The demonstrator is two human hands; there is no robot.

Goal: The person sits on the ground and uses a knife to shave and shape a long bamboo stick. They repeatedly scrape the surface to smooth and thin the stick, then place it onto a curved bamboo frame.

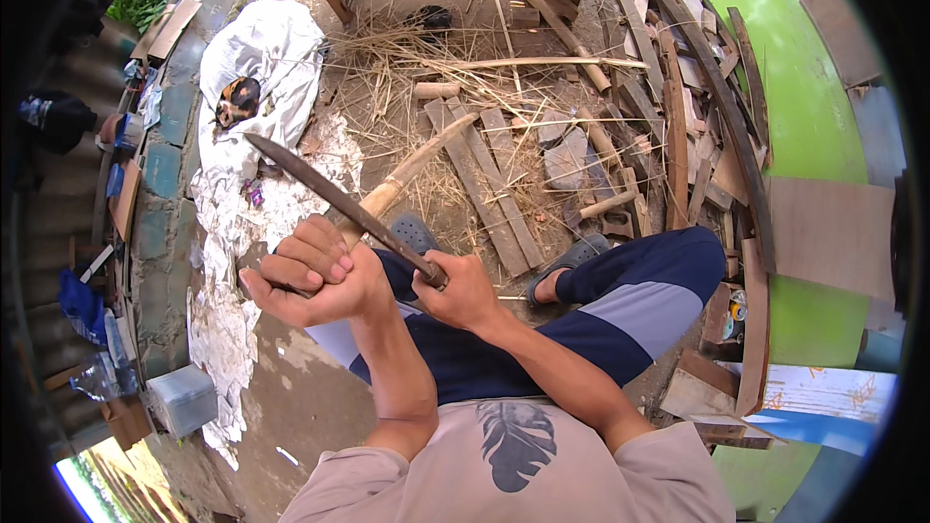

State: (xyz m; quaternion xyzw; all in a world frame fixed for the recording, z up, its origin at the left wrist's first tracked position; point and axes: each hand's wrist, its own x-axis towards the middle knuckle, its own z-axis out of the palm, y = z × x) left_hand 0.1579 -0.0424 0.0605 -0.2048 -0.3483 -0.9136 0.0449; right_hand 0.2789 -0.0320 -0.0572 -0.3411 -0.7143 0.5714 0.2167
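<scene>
1. Stick [426, 162], pale and peeled-looking, is up off the ground in front of the seated person, its thick end at the left fist and its thin end pointing away, a little to the right.
2. Left hand [320, 273]: fingers curled tight around the near end of the stick, wrist bent back.
3. Right hand [459, 292]: closed on the near end of a long dark knife [325, 192], whose blade slants up to the left.
4. That blade crosses over the stick just beyond the left fist; from where I stand, I can't tell if they touch.
5. Beyond the hands, 2 long planks [472, 190] lie side by side on the ground, with a broken grey slab [565, 163] to their right and loose straw [387, 50] further off.
6. Over on the left is a rumpled white cloth [276, 44]; at far right, a bright green panel [819, 107].
</scene>
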